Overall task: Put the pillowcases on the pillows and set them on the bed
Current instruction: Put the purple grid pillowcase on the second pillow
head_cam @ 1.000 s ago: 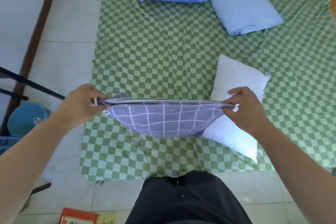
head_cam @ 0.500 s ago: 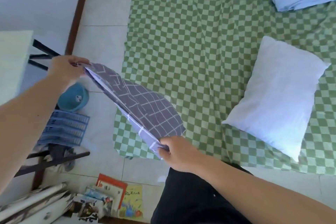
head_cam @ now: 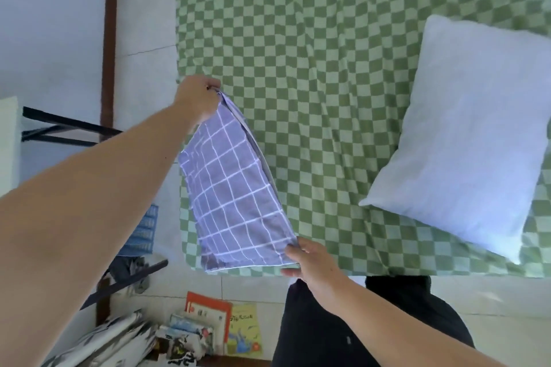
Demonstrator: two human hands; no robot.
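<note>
At centre frame we held the pillowcase [head_cam: 235, 199] flat and unfilled, left hand [head_cam: 198, 98] pinching its top corner, right hand [head_cam: 310, 262] gripping its lower corner; the bare pillow [head_cam: 471, 140] lay at right on the bed [head_cam: 328, 39].

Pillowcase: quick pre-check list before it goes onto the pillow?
1. Left hand grips the pillowcase at its top corner: ok.
2. Right hand pinches the lower corner: ok.
3. Pillowcase mouth spread open: not ok, layers lie flat together.
4. Which edge is the opening: cannot tell.
5. White pillow bare and lying free on the green checked sheet: ok.
</note>
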